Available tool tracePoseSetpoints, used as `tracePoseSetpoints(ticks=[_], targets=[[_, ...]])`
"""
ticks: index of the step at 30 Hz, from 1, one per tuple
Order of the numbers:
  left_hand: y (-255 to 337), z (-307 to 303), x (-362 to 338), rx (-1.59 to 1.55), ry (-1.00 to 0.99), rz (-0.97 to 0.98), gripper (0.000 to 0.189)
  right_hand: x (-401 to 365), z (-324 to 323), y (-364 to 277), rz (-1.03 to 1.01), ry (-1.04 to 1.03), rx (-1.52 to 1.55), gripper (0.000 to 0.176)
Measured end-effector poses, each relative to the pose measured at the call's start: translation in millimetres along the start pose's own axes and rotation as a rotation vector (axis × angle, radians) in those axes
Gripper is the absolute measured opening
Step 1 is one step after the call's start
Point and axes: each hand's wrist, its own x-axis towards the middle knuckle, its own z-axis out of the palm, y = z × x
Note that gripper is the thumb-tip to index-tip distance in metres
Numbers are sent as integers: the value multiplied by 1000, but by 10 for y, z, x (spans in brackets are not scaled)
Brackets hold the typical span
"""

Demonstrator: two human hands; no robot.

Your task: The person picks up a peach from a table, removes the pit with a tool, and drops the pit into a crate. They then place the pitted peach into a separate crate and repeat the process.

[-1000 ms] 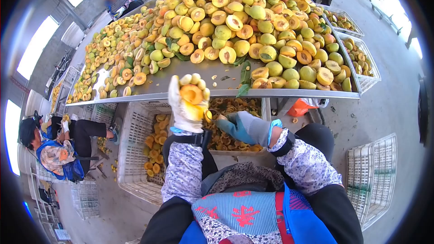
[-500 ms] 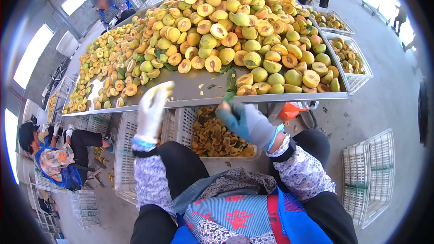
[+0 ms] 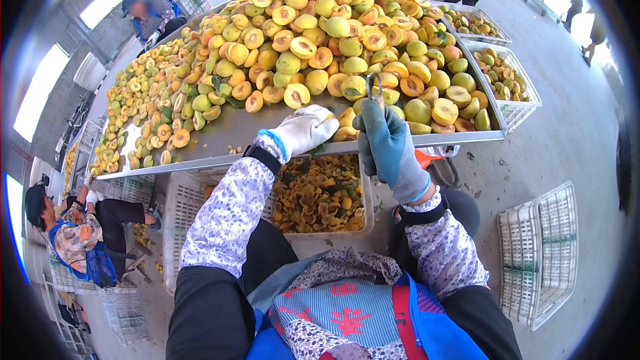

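Note:
A big heap of halved yellow-green peaches [image 3: 288, 63], some with brown stones or hollows showing, covers much of a metal table [image 3: 223, 139]. My left hand [image 3: 303, 130], in a white glove, reaches over the table's near edge. Its fingers are stretched out beside the peach halves at the front, with nothing visible in them. Wrapped round a metal loop tool [image 3: 375, 85] is my right hand [image 3: 388, 143], in a blue-and-grey glove. The tool's loop points up in front of the fruit, and its handle is mostly hidden by the fingers.
Below the table edge, a white crate [image 3: 366, 217] holds fruit scraps. Fruit-filled crates [image 3: 513, 110] stand at the table's right side. Nested crates [image 3: 539, 253] lie on the floor to the right. A seated co-worker [image 3: 80, 227] is at left; other people are beyond the table.
My left hand has moved right and down to the front fruit. My right hand has turned upward, and the metal loop now shows above it. The view has shifted slightly.

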Motion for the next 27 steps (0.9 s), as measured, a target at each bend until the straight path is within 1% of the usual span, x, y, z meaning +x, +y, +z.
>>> tracePoseSetpoints(ticks=[1,2,5,6,9,10,13,14,17,18,21,22,23,25,27], targets=[[126,-78,-99,-39,-51,-43,55,8,6,-8,13,-7,19,38],[106,-51,-134,-71,-85,-74,56,12,19,-17,24,-16,36,35],[222,-160,-188,-100,-282,-152,55,20,49,34,37,-21,46,36],[217,-162,-187,-91,-244,-139,51,20,55,42,39,-16,57,36],[275,-158,-317,-224,-27,-253,42,30,30,50,24,-9,65,39],[310,-264,-341,-303,-97,-357,33,26,14,60,7,-15,54,41],[417,-431,-526,-280,-61,-296,31,15,-5,81,-23,-26,21,42],[325,-423,-568,-395,-58,-197,30,22,-1,80,-30,-34,9,42],[450,-477,-749,-225,-18,-6,29,45,24,105,-37,-41,14,42],[451,-484,-813,-185,23,132,28,45,32,110,-35,-43,7,42],[369,-561,-901,-309,23,133,26,14,37,91,-28,-38,10,40],[415,-643,-943,-409,-17,45,25,-5,35,63,-26,-35,23,39],[375,-669,-947,-323,11,54,25,-20,34,28,-25,-32,35,39],[281,-727,-923,-151,72,78,25,-44,11,-67,-103,40,106,38],[201,-671,-842,45,102,-84,26,-1,-81,-120,-190,106,206,40]])
